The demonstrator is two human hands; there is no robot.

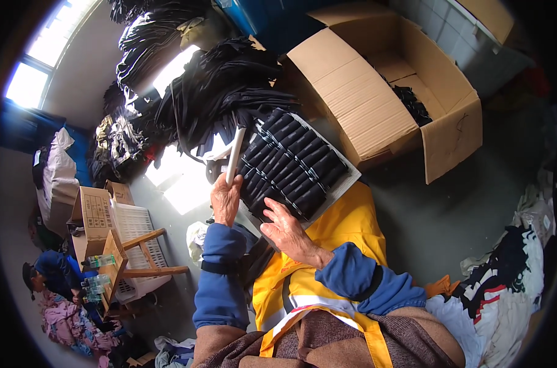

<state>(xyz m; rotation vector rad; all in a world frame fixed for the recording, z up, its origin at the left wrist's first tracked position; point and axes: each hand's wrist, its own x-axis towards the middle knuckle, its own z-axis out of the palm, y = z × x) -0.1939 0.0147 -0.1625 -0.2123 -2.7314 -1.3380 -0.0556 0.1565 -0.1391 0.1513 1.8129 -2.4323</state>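
My left hand [226,199] is closed around the lower end of a pale, flat stick or tube [235,153], which points away from me along the left side of the black rolls. Beside it, my right hand [287,230] has its fingers spread over the near edge of several black fabric-like rolls [294,161]. Whether its fingertips touch them I cannot tell. The rolls lie side by side in rows with light markings between them, on a pale tray or shallow box [346,187] close to my lap. A yellow apron [354,218] covers my lap.
A large open cardboard box [358,92] with black pieces inside stands at the far right. Black cloth heaps [223,86] rise beyond the rolls. On the left are a wooden stool [149,270], a white plastic crate [134,221] and another person [61,276]. Cloth scraps [499,300] lie at right.
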